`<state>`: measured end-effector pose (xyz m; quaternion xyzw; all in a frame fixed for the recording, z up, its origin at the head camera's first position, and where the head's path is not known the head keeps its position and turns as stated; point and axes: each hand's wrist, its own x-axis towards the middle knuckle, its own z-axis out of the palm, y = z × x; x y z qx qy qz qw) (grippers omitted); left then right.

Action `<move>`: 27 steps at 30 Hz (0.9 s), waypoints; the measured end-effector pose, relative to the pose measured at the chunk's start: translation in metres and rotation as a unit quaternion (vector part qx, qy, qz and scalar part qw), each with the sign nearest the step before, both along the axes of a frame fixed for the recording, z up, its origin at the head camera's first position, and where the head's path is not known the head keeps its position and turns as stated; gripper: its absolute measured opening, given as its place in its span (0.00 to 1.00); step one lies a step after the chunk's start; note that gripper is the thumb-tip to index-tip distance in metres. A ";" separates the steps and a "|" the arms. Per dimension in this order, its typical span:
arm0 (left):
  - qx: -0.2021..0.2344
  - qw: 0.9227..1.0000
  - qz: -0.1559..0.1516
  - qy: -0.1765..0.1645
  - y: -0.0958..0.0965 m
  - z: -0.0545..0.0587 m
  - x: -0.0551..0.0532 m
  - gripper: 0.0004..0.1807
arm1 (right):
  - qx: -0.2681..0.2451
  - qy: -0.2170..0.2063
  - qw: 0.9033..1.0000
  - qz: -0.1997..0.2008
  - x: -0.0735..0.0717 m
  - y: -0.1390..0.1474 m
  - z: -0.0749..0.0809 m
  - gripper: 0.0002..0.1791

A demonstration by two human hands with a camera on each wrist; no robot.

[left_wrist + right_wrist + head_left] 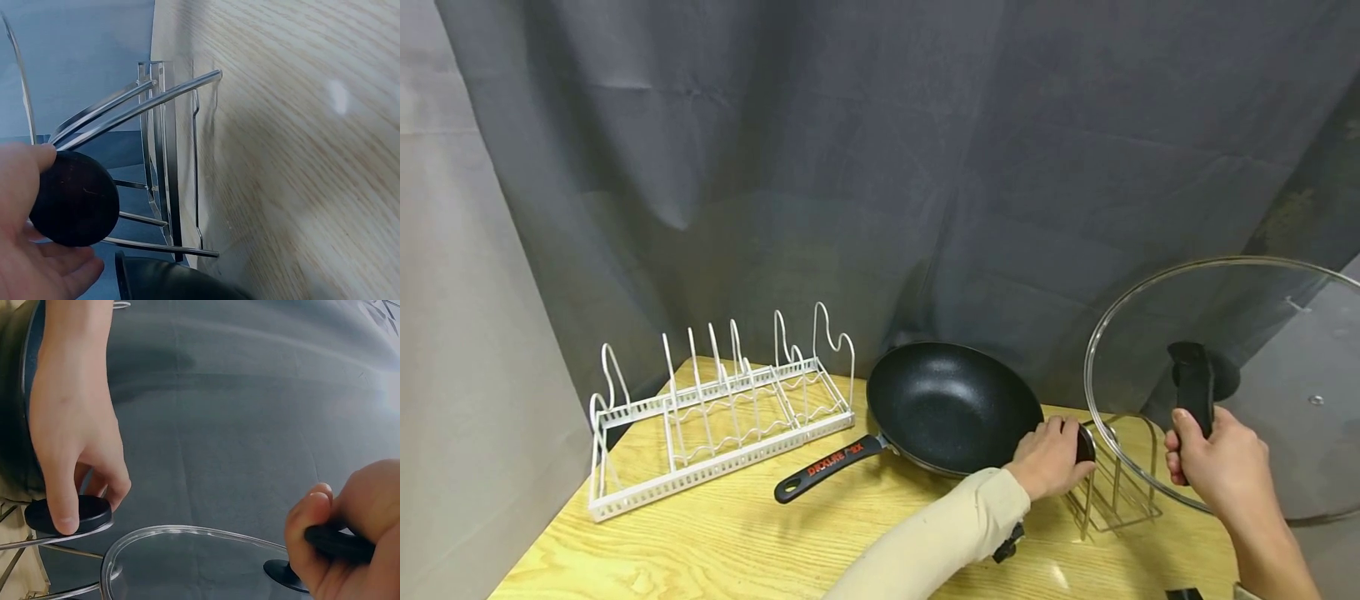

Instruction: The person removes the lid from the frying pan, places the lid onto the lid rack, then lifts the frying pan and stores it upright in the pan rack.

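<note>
My right hand point(1225, 467) grips the black handle point(1195, 387) of a large clear glass lid point(1131, 358) with a metal rim. The lid is held up on edge above the right of the table, partly in front of a small metal wire rack point(169, 156). My left hand point(1051, 458) holds a round black disc-shaped piece point(75, 199) between thumb and fingers, at the rack's top wires. Whether the disc is fixed to the rack I cannot tell. Beside the left hand sits a black frying pan point(955, 408), its handle point(831, 469) pointing left.
A white wire rack point(722, 462) with several upright dividers stands on the wooden table point(760, 542) at the left. A dark grey curtain point(850, 167) hangs behind the table. A black object point(1183, 594) shows at the front right edge.
</note>
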<state>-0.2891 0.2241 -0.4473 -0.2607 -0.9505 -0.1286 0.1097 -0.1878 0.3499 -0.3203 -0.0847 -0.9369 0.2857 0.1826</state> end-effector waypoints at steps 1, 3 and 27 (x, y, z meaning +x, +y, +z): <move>-0.001 1.000 -0.002 -0.002 0.000 0.000 0.000 0.33 | 0.007 -0.001 1.000 0.003 0.001 0.001 0.000 0.25; -0.002 1.000 -0.007 -0.004 0.000 0.001 0.001 0.33 | 0.018 -0.005 1.000 0.007 0.001 0.004 -0.001 0.25; -0.005 1.000 0.004 0.014 -0.002 -0.002 -0.002 0.34 | 0.042 -0.058 0.995 0.069 -0.005 0.006 -0.020 0.26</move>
